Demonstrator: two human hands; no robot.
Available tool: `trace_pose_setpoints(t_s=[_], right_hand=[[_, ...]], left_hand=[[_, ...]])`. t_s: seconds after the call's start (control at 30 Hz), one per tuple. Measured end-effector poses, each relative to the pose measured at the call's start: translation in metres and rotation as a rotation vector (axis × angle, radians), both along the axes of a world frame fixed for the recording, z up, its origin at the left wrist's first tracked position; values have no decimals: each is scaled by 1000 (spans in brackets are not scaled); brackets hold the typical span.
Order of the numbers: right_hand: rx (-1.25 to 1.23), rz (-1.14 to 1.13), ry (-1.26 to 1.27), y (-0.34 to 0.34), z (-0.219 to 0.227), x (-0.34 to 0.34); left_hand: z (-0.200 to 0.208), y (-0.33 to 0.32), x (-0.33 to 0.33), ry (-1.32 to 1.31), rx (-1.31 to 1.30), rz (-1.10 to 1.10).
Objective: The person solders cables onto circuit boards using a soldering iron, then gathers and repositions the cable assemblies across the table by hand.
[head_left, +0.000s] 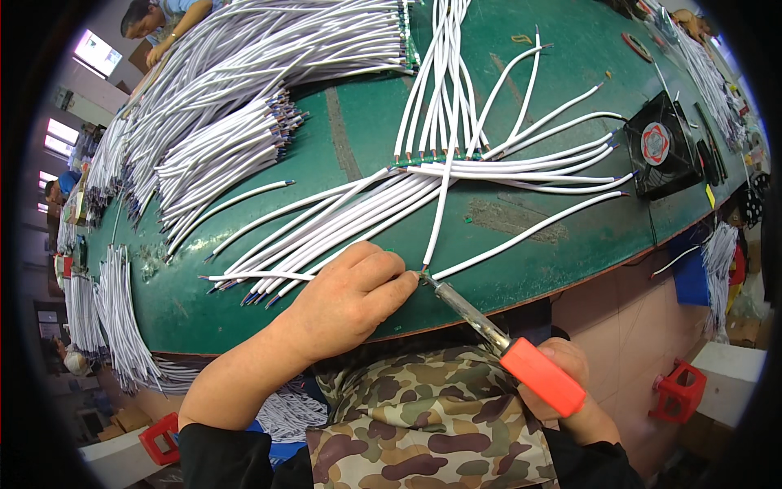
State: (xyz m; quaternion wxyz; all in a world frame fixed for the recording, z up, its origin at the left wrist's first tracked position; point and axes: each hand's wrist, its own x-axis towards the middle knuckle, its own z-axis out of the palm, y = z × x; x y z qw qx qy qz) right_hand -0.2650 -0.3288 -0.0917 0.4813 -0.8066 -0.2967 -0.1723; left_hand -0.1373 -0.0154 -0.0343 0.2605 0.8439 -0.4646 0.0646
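My right hand [565, 362] is wrapped round the red handle of a soldering iron [541, 376]. Its metal tip reaches up and left to a small green circuit board [425, 278] near the table's front edge. Thumb and fingers of my left hand [352, 295] are closed in a pinch at that board, covering much of it. Two white cables meet there: one white cable [438, 218] runs away from me, another white cable [529, 235] stretches right. Just beyond, a row of small green boards [407, 162] has white cables running out in several directions.
Large heaps of white cables [269, 49] cover the far left of the green table [326, 187]. A black fan [664, 147] stands at the right edge. Red stools [678, 389] are on the floor to either side. Other people [155, 24] sit at the far left.
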Motion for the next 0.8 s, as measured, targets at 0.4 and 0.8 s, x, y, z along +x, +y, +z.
trace_pose_setpoints(t_s=[0.4,0.8], right_hand=[[-59,-41,119,0,22,1],[11,-166,193,-15,26,-13]], left_hand=[[1,0,0,3,2,-12],[44,-20,25,-89,188,-94]])
